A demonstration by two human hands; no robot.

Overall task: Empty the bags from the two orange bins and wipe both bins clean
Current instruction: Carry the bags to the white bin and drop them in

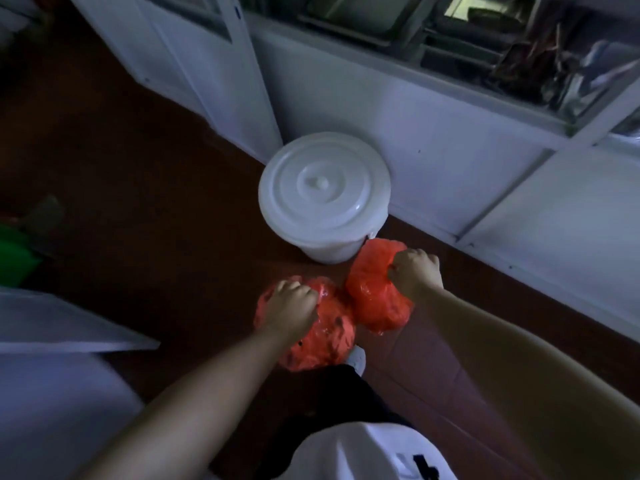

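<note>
Head view shows us two orange bags — one in each hand. Our left hand (294,306) has its grip clamped on the gathered top of the left bag (325,337); our right hand (415,271) grips the right bag (374,299) the same way, and the two bags touch. Both hang over a dark red-brown floor (138,168). One white bucket (323,199) with its lid on stands just beyond them, against a white cabinet (433,133). We can read no writing anywhere — the room is dim.
</note>
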